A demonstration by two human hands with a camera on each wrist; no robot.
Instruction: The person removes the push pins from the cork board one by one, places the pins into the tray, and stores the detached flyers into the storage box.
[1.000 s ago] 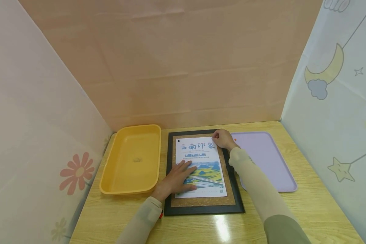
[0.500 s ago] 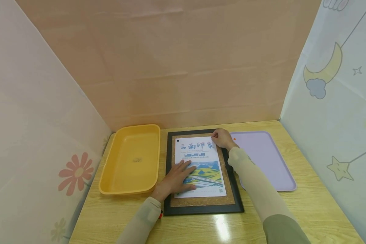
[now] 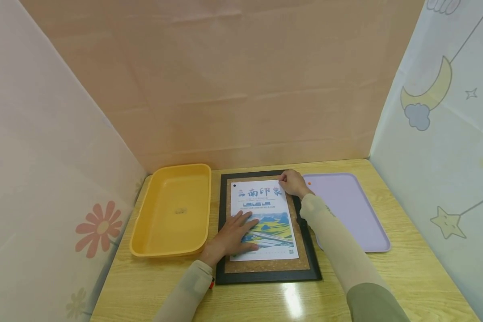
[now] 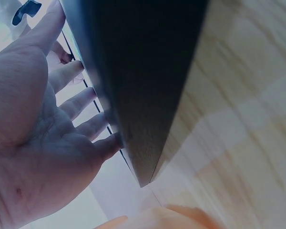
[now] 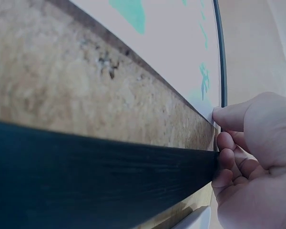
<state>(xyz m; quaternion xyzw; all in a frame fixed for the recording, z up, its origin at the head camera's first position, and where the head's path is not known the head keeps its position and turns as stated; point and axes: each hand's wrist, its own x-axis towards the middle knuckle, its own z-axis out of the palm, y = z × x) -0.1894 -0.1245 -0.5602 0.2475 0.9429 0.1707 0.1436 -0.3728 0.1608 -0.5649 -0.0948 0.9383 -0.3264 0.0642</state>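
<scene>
A printed paper poster [image 3: 265, 223] with a landscape picture and large characters lies on a cork board [image 3: 265, 267] framed in black. A black round pin head [image 3: 235, 185] shows at its top left corner. My left hand [image 3: 232, 235] rests flat on the poster's lower left, fingers spread; the left wrist view has this hand [image 4: 52, 124] beyond the frame's dark side. At the top right corner my right hand [image 3: 293, 182] has thumb and forefinger on the paper. In the right wrist view, this hand's [image 5: 257, 152] other fingers curl by the frame; anything under the thumb tip is hidden.
A yellow tray [image 3: 136, 241] stands left of the board. On the right lies a lilac tray [image 3: 352, 210] with a small orange dot [image 3: 309, 183] near its corner. A small red and black object [image 3: 212, 283] is partly hidden by the left sleeve. Printed cloth walls enclose the table.
</scene>
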